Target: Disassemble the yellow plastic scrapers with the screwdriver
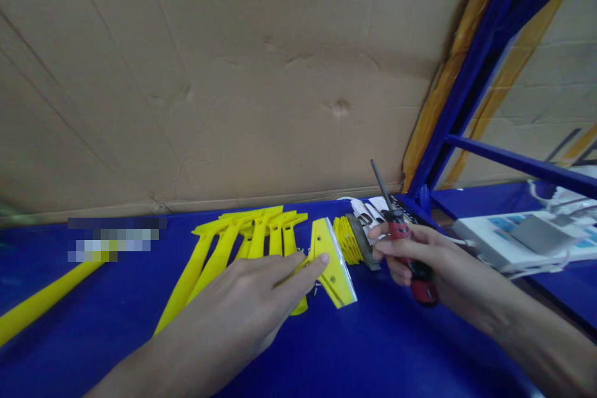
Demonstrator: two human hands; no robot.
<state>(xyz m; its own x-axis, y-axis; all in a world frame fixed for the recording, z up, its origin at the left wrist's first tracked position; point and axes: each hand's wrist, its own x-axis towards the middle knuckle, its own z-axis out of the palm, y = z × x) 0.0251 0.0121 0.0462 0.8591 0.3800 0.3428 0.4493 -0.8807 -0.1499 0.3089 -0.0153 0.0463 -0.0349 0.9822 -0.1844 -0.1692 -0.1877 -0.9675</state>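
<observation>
My left hand [247, 298] is closed on a yellow scraper [333, 273], thumb pressed on its wide head. A shiny strip runs along the scraper's right edge, and two small holes or screws show in the yellow face. My right hand [445, 264] grips a red and black screwdriver [400, 230], its dark shaft pointing up and to the left. Several yellow scraper handles [254, 239] lie side by side just beyond my left hand, which partly covers them. Between the hands stands a row of small yellow pieces [346, 239] beside a grey block [364, 241].
Blue tabletop [368, 348] lies under everything, backed by a cardboard wall [261, 87]. A long yellow handle [51, 298] lies at left, its end pixelated. At right are a blue metal frame [466, 93] and a white power strip [504, 236] with a grey plug and cables.
</observation>
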